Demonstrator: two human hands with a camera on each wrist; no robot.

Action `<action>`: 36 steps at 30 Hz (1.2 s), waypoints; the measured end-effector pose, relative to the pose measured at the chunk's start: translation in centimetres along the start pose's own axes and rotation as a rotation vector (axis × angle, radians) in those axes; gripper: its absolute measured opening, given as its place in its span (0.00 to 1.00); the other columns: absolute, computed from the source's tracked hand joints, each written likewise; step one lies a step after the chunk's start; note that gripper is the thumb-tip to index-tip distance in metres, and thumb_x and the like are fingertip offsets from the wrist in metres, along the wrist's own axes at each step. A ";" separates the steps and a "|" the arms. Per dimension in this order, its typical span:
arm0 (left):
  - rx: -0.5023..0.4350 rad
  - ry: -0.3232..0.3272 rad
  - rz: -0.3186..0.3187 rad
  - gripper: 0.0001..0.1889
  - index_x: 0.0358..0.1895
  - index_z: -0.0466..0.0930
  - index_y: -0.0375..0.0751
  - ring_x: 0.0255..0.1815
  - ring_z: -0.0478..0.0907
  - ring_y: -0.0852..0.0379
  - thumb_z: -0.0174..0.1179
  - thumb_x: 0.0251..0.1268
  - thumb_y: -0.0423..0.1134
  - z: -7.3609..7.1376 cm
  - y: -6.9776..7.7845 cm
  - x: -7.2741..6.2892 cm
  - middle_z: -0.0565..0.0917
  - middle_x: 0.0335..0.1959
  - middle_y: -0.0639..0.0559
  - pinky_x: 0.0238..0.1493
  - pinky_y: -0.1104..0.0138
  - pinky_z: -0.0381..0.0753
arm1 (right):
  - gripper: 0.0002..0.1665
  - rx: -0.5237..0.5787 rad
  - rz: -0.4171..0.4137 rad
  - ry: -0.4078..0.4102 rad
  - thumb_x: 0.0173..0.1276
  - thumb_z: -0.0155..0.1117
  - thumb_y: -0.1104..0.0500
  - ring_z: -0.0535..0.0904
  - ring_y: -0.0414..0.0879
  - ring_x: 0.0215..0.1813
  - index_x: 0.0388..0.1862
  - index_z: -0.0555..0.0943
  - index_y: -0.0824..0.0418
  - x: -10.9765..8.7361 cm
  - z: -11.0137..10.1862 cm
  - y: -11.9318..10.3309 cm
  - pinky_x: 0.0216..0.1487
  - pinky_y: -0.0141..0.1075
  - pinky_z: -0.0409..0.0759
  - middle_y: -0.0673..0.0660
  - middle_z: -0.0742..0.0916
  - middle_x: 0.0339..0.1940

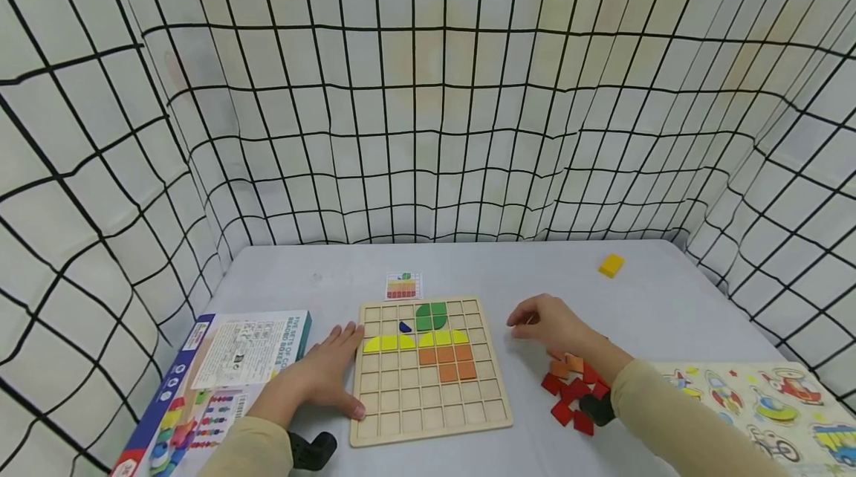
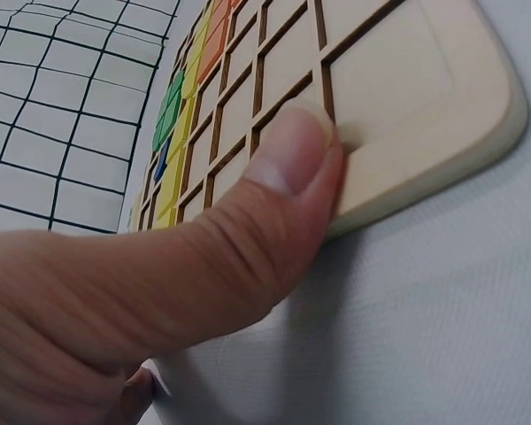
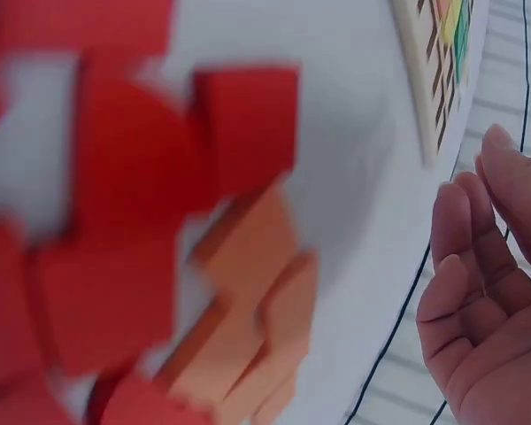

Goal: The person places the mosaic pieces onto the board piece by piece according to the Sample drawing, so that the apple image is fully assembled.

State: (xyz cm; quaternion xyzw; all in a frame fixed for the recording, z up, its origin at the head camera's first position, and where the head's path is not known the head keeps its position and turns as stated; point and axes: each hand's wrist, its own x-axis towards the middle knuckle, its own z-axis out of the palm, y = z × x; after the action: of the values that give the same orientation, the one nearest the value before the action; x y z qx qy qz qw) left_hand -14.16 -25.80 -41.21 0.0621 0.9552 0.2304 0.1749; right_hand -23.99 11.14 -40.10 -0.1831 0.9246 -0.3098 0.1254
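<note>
A square wooden grid board lies on the table, with green leaf-shaped pieces, a row of yellow pieces, several orange squares and a small dark blue piece on it. My left hand rests along the board's left side, fingers spread, and its thumb presses the rim near a corner. To the right of the board hovers my right hand, fingers loosely bent and thumb near the index finger; nothing shows between them. Red tiles and orange tiles lie loose under the right forearm.
A small picture card lies behind the board. At left is a printed box; at right, a sheet with cartoon pictures. One yellow block sits far right. Black netting over white cloth encloses the table.
</note>
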 end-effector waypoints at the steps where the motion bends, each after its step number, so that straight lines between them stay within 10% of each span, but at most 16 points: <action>1: 0.001 0.003 0.001 0.68 0.80 0.52 0.29 0.83 0.43 0.26 0.86 0.35 0.52 -0.1 0.0 0.0 0.51 0.82 0.28 0.78 0.30 0.49 | 0.06 -0.010 0.008 -0.002 0.66 0.72 0.64 0.78 0.43 0.39 0.42 0.89 0.58 -0.3 -0.4 0.6 0.41 0.32 0.82 0.50 0.89 0.39; 13: 0.007 0.005 0.011 0.68 0.80 0.52 0.28 0.83 0.43 0.26 0.85 0.35 0.52 -0.2 -0.2 -0.1 0.51 0.82 0.28 0.78 0.30 0.48 | 0.13 -0.086 0.042 -0.104 0.61 0.75 0.68 0.79 0.44 0.44 0.42 0.88 0.55 -2.6 -2.5 5.3 0.47 0.38 0.88 0.49 0.87 0.39; 26: 0.003 0.002 0.015 0.68 0.79 0.52 0.28 0.83 0.43 0.26 0.86 0.35 0.51 -0.2 -0.1 -0.1 0.51 0.82 0.27 0.78 0.30 0.48 | 0.12 -0.197 -0.052 -0.099 0.62 0.75 0.65 0.74 0.43 0.42 0.37 0.81 0.51 -2.1 -1.8 5.2 0.41 0.29 0.82 0.48 0.80 0.35; 36: 0.003 0.004 0.013 0.68 0.79 0.53 0.28 0.83 0.44 0.26 0.86 0.34 0.51 -0.1 0.1 0.0 0.52 0.82 0.27 0.78 0.30 0.49 | 0.09 -0.060 -0.006 -0.011 0.64 0.74 0.64 0.76 0.44 0.40 0.34 0.81 0.55 -1.5 -1.3 4.5 0.39 0.30 0.82 0.48 0.83 0.32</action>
State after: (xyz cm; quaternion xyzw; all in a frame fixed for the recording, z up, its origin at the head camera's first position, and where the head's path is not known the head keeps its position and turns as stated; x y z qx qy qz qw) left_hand -14.16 -25.80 -41.04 0.0680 0.9556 0.2299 0.1714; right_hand -24.23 15.80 -41.75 -0.1911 0.9321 -0.2815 0.1240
